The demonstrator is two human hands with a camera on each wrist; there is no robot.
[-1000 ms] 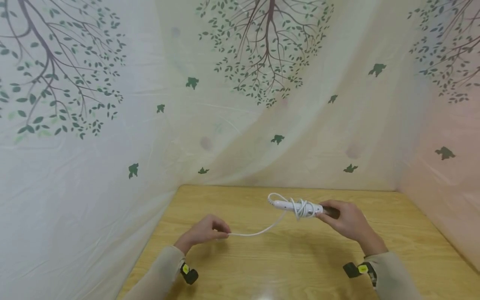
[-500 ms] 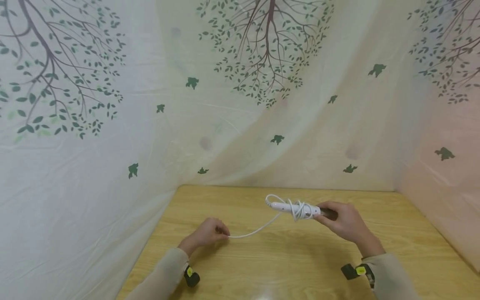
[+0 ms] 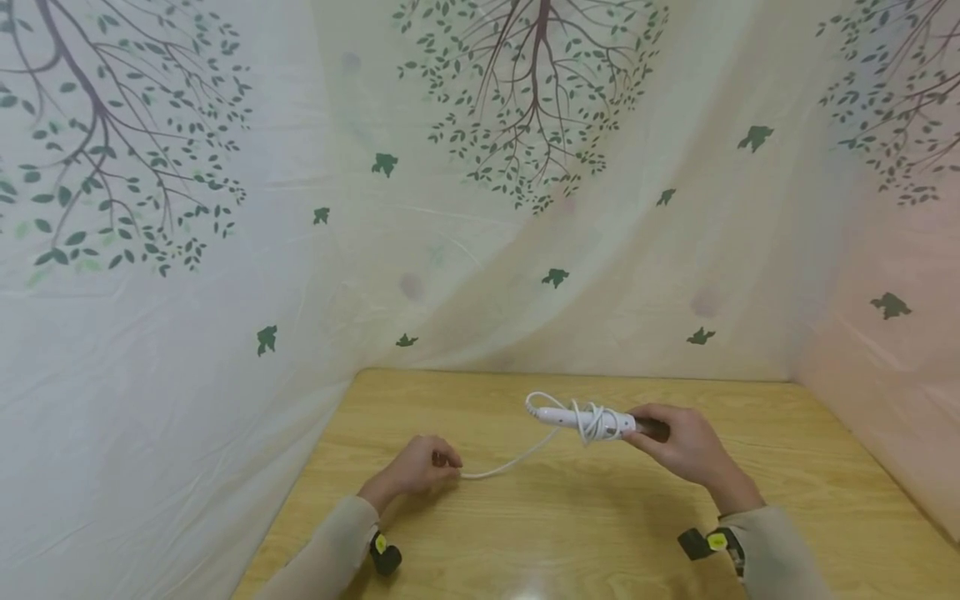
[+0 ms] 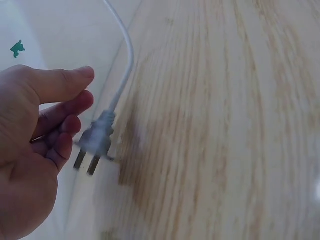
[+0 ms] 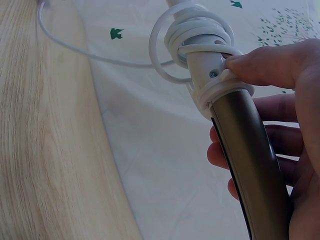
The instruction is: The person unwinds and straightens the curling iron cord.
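Note:
In the right wrist view my right hand (image 5: 300,100) holds a curling iron (image 5: 245,140) where its white handle meets the bronze-brown barrel, thumb on the white part and fingers behind. White cord (image 5: 200,37) is wound round the handle, and one loose length runs left, as the head view shows. That length ends in a plug (image 4: 97,135), blurred, its two prongs pointing back toward the wrist. Beside the plug is my left hand (image 4: 35,125), fingers loosely bent, thumb and index fingertips apart from the plug. The lower fingertips are right at its side.
A wooden table (image 3: 562,533) lies beneath both hands. Pale curtains (image 3: 480,275) with printed trees and green birds enclose its back and sides. Each wrist wears a small black camera (image 3: 386,557).
My right hand has brought the curling iron slightly left and down. My left hand has shifted a little right and lower, and its thumb and index fingertips have parted slightly.

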